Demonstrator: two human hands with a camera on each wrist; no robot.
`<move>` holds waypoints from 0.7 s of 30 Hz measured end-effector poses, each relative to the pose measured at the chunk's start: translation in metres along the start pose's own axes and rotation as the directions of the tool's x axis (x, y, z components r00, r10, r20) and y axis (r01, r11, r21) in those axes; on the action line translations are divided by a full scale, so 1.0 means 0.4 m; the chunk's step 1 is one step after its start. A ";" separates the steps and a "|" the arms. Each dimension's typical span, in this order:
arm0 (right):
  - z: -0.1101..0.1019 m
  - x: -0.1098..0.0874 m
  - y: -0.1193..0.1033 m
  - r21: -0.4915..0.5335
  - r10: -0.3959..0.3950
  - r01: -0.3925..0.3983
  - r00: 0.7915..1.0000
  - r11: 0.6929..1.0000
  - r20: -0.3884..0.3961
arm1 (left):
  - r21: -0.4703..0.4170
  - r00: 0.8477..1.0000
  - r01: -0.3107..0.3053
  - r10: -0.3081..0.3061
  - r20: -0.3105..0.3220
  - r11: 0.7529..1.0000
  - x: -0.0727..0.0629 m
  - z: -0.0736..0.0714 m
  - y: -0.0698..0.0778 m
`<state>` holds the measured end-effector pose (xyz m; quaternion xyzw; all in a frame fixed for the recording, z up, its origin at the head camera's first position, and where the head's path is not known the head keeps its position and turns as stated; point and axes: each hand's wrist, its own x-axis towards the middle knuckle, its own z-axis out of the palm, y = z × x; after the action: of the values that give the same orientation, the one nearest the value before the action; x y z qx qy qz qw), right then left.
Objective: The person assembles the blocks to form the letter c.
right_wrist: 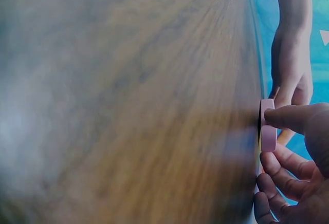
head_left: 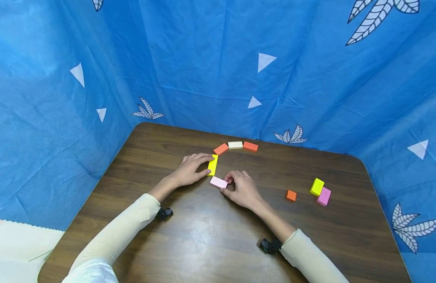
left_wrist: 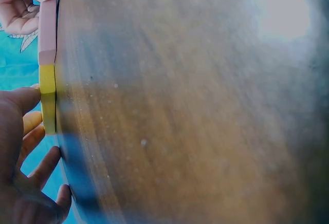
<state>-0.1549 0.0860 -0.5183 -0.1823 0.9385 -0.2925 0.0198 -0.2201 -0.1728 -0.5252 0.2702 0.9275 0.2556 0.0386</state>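
Observation:
My left hand (head_left: pixel 189 169) pinches a flat yellow block (head_left: pixel 213 165), thumb at its near end and a fingertip at its far end. Just below lies a pale pink block (head_left: pixel 218 182), its left end close to the yellow one. The right hand (head_left: pixel 243 190) holds the pink block's right end between thumb and forefinger. In the left wrist view, the pink block (left_wrist: pixel 47 31) and yellow block (left_wrist: pixel 48 98) appear end to end. From the right wrist, the pink block (right_wrist: pixel 268 137) partly hides what lies behind it.
Beyond the yellow block, an orange-red block (head_left: pixel 221 149), a cream block (head_left: pixel 235 145) and another orange-red block (head_left: pixel 250 146) continue a curve. At right lie a small orange block (head_left: pixel 291 195), a yellow-green block (head_left: pixel 317 186) and a magenta-pink block (head_left: pixel 324 196). A blue curtain (head_left: pixel 218 70) borders the table.

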 end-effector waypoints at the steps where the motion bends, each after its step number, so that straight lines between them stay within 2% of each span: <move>1: -0.001 0.000 -0.002 0.004 -0.001 0.001 1.000 1.000 0.002 | 0.000 1.000 0.001 -0.001 0.001 1.000 0.000 -0.001 0.001; 11: 0.001 -0.003 -0.014 0.005 -0.053 0.053 0.999 0.999 0.003 | 0.003 1.000 0.020 -0.020 0.016 1.000 0.001 0.000 -0.002; 21: 0.010 0.002 -0.021 0.011 -0.052 0.052 0.999 0.999 0.015 | -0.006 1.000 0.018 -0.018 0.015 1.000 0.001 0.001 -0.004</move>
<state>-0.1524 0.0771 -0.5169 -0.2088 0.9317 -0.2964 0.0201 -0.2209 -0.1735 -0.5264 0.2638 0.9288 0.2559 0.0484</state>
